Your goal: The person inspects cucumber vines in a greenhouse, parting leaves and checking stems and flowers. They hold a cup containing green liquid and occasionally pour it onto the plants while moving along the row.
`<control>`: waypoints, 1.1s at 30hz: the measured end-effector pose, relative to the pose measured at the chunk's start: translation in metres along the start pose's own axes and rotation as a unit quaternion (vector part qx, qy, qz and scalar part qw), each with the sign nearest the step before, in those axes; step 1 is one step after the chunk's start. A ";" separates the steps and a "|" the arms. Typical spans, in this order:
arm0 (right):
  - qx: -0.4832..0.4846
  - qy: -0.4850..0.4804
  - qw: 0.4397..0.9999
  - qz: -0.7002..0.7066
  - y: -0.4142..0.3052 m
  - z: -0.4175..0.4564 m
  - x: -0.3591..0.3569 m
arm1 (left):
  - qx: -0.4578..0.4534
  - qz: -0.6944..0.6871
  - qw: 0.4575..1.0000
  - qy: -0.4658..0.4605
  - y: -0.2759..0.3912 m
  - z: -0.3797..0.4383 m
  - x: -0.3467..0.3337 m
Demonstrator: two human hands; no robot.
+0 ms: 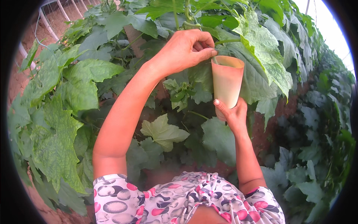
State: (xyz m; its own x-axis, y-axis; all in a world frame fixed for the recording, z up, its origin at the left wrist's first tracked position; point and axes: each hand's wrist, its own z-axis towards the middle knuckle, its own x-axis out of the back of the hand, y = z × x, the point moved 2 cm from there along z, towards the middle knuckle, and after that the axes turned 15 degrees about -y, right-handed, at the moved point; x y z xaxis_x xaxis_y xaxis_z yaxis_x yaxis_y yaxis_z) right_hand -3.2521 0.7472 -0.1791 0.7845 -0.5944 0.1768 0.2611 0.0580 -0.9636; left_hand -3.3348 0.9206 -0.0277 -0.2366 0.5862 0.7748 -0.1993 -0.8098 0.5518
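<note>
My right hand (235,112) grips the lower part of a tall pale cup (228,81), thumb on its near side. The cup stands nearly upright, its open rim stained yellowish, with a thin green piece visible inside the rim. Just above the rim's left side is my left hand (200,46), its thumb and fingertips pinched together at a thin green strand or stem; exactly what lies between them is too small to tell. A large yellow-green leaf (263,50) hangs to the right of the cup, and a leaf stalk (228,41) runs just right of my left fingertips.
Dense broad-leaved vines surround me, with mottled leaves (56,140) at the left and a darker row of foliage (318,112) at the right. Pale slanted bars (49,25) and a thin blue cord (37,30) stand at the upper left, before a brown earthen surface.
</note>
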 end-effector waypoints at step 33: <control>0.088 0.008 0.996 0.026 -0.009 0.011 0.000 | 0.046 -0.028 0.938 0.343 -0.034 -0.034 -0.057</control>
State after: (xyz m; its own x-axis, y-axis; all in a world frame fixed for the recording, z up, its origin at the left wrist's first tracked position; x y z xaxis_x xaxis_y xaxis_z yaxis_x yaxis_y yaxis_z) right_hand -3.2486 0.7553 -0.1688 0.7902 -0.6003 0.1232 0.3169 0.2282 -0.9206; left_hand -3.3465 0.9151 -0.1012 -0.7912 0.4788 0.3805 -0.1539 -0.7580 0.6338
